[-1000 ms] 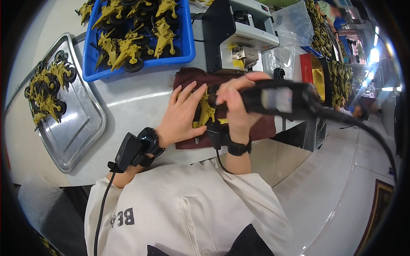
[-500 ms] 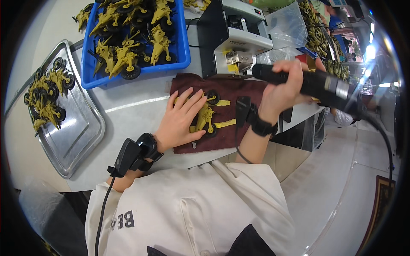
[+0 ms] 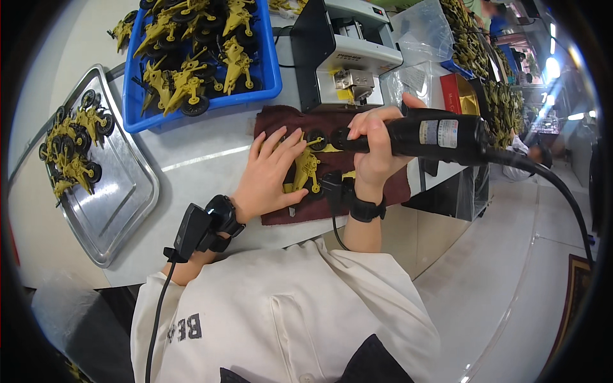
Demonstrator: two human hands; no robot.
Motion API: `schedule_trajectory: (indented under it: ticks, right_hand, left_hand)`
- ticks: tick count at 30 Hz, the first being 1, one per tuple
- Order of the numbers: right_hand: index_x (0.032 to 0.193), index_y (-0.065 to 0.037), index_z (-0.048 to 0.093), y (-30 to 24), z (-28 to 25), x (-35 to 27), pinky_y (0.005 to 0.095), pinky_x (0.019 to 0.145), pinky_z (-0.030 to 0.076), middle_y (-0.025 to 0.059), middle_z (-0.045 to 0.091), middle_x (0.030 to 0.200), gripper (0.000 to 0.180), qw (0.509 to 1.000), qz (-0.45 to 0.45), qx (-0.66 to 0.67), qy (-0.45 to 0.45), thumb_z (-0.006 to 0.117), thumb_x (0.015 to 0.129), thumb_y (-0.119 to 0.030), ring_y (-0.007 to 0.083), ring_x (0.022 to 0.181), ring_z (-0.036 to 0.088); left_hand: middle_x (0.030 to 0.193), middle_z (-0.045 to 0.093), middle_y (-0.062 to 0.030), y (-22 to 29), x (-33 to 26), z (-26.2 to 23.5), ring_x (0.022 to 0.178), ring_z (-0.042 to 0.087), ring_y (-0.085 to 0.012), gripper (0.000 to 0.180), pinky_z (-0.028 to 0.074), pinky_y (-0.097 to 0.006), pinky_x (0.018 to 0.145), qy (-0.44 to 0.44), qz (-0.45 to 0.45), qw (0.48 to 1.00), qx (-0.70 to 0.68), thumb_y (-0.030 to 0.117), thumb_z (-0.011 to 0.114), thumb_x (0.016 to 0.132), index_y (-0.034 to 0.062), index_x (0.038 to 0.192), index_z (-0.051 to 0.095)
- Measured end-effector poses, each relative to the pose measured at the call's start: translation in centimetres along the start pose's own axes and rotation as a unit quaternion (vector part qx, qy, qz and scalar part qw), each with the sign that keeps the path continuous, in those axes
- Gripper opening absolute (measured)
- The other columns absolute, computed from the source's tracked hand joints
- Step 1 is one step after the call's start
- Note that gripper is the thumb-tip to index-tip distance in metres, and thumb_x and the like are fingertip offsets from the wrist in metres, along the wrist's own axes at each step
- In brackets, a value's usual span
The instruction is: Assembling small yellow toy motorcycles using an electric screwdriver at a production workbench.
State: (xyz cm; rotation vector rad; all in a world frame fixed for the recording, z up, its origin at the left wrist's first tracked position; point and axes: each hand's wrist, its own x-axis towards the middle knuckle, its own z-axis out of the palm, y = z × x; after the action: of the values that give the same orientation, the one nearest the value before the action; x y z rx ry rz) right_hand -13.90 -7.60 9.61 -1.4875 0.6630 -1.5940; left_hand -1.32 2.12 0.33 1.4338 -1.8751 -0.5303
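1. The left hand (image 3: 268, 173) lies over the left side of a yellow toy motorcycle (image 3: 306, 167) with black wheels, its fingers spread and the thumb set apart, near the lower wheel
2. That toy motorcycle lies on a maroon cloth (image 3: 397, 185), in front of the person; bits of yellow strip (image 3: 348, 174) show on the cloth to its right
3. The right hand (image 3: 375, 145) grips the front part of a black corded electric hand tool (image 3: 440, 135), fingers curled around it; the tool lies roughly level, its narrow end just beside the upper wheel, and whether the two touch I cannot tell
4. A thick black cable (image 3: 550, 173) curves from the tool's rear end down the right side
5. Both wrists wear black straps, the left (image 3: 225, 217) and the right (image 3: 368, 208) alike fitted with boxy devices
6. Beyond the left hand stands a blue plastic bin (image 3: 203, 115) full of more yellow motorcycles (image 3: 237, 64)
7. To its left, a metal tray (image 3: 124, 204) bears a further cluster (image 3: 82, 134)
8. Behind the cloth stands a black-and-white benchtop machine (image 3: 357, 54)
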Motion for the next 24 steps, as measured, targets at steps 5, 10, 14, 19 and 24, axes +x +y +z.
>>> schedule_trajectory:
  ticks: [5, 10, 14, 19, 24]
  right_hand:
    - [0.116, 0.001, 0.034, 0.9, -0.1, 0.5, 0.0302, 0.051, 0.045, 0.0076, 0.052, 0.064, 0.043, 1.000, 0.016, -0.020, -0.005, 0.055, 0.078, 0.001, 0.0154, 0.049, 0.050]
    - [0.115, 0.001, 0.035, 1.6, -0.8, -0.3, 0.0311, 0.052, 0.045, 0.0075, 0.050, 0.064, 0.042, 0.999, 0.034, -0.010, 0.012, 0.055, 0.078, 0.001, 0.0159, 0.049, 0.050]
    - [0.120, -0.003, 0.034, 0.1, -0.8, 0.2, 0.0354, 0.051, 0.044, 0.0065, 0.048, 0.063, 0.047, 1.000, 0.001, -0.011, 0.017, 0.055, 0.078, -0.005, 0.0173, 0.047, 0.047]
    - [0.115, 0.001, 0.034, -0.1, -0.8, 0.5, 0.0297, 0.052, 0.048, 0.0083, 0.053, 0.068, 0.044, 0.999, -0.004, 0.050, 0.009, 0.059, 0.080, -0.002, 0.0160, 0.051, 0.052]
    - [0.115, -0.001, 0.036, 1.4, -0.5, 0.4, 0.0333, 0.053, 0.045, 0.0072, 0.049, 0.065, 0.041, 0.999, 0.038, -0.002, -0.003, 0.055, 0.079, -0.001, 0.0162, 0.049, 0.048]
  left_hand:
    - [0.142, 0.037, -0.0124, 0.0, 0.1, -0.1, 0.132, 0.030, -0.0334, 0.078, 0.019, -0.050, 0.109, -0.002, -0.002, 1.000, -0.003, 0.032, 0.076, 0.063, 0.0061, 0.129, 0.043]
    - [0.143, 0.036, -0.0117, -0.2, 0.0, 0.0, 0.133, 0.028, -0.0340, 0.079, 0.016, -0.050, 0.110, -0.014, -0.009, 1.000, -0.010, 0.031, 0.075, 0.064, 0.0065, 0.131, 0.041]
    - [0.143, 0.036, -0.0114, -0.2, 0.1, 0.0, 0.133, 0.028, -0.0337, 0.079, 0.016, -0.050, 0.110, -0.013, -0.007, 1.000, -0.010, 0.030, 0.075, 0.064, 0.0068, 0.131, 0.041]
    - [0.143, 0.036, -0.0117, -0.3, 0.2, 0.0, 0.133, 0.028, -0.0335, 0.079, 0.016, -0.050, 0.110, -0.015, -0.011, 1.000, -0.013, 0.030, 0.075, 0.064, 0.0066, 0.131, 0.041]
    - [0.143, 0.036, -0.0119, -0.4, 0.2, 0.0, 0.133, 0.028, -0.0335, 0.079, 0.016, -0.050, 0.110, -0.019, -0.012, 1.000, -0.013, 0.032, 0.074, 0.064, 0.0063, 0.131, 0.042]
